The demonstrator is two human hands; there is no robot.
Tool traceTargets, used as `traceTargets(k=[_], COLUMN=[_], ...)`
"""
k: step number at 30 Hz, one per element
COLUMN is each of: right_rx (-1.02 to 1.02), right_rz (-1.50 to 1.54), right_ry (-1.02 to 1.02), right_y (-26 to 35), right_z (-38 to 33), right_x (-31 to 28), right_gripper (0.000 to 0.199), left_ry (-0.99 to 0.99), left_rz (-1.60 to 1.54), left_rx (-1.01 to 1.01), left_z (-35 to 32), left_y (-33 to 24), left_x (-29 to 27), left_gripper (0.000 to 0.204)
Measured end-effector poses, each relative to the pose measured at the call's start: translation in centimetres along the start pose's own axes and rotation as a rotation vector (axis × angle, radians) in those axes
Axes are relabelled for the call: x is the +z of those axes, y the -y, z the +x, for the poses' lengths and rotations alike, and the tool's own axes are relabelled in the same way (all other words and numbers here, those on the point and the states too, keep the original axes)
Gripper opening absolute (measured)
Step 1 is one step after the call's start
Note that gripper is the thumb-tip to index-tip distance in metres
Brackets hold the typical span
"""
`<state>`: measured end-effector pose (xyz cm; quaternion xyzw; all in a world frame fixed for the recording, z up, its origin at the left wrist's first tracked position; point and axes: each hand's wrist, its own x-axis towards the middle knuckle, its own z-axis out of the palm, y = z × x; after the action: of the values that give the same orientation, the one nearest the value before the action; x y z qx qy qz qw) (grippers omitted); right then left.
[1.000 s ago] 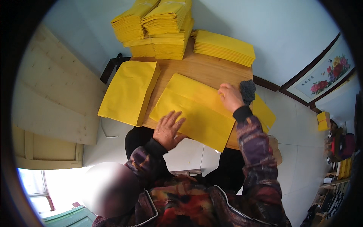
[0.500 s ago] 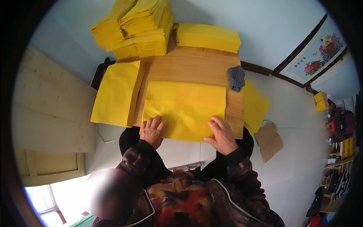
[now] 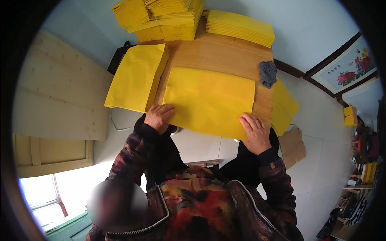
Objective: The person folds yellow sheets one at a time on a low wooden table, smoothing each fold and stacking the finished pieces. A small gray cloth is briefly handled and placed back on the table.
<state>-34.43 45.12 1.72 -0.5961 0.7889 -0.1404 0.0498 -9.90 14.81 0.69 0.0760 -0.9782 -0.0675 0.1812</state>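
Note:
A wide yellow paper sheet [image 3: 209,104] lies in front of me on the wooden table, folded over along its far side, its near edge reaching past the tabletop. My left hand [image 3: 160,118] grips its near left corner, fingers together on top and the thumb hidden. At the near right corner, my right hand [image 3: 256,133] is closed on the edge with its fingers over the top. Whether the sheet is one layer or several, I cannot tell. To its left sits a thick stack of yellow paper [image 3: 134,76].
Tall bundles of yellow paper [image 3: 177,24] and a long yellow stack [image 3: 241,27] fill the table's [image 3: 189,54] far side. A grey cloth [image 3: 267,74] lies at its right edge. Beyond that edge are more yellow paper [image 3: 284,105] and brown cardboard [image 3: 292,146] on the floor.
My hands have moved apart, from the sheet's near part out to its left and right near corners. The whole view has shifted, so the table sits higher and further right.

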Motion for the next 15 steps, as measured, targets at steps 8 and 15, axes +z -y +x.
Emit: traceTargets(k=[8,15], right_rx=[-0.005,-0.019], right_rz=[0.031,-0.006], right_ry=[-0.127,-0.140], right_y=[-0.9,-0.3], right_z=[0.5,-1.6], right_x=[0.2,0.4], right_gripper=[0.051,0.040], left_ry=[-0.084,-0.012], left_rz=[-0.131,-0.205], left_rx=[-0.071,-0.091], left_z=[-0.6,-2.3], left_y=[1.2,0.6], left_x=[0.6,0.2], left_gripper=[0.026,0.032])
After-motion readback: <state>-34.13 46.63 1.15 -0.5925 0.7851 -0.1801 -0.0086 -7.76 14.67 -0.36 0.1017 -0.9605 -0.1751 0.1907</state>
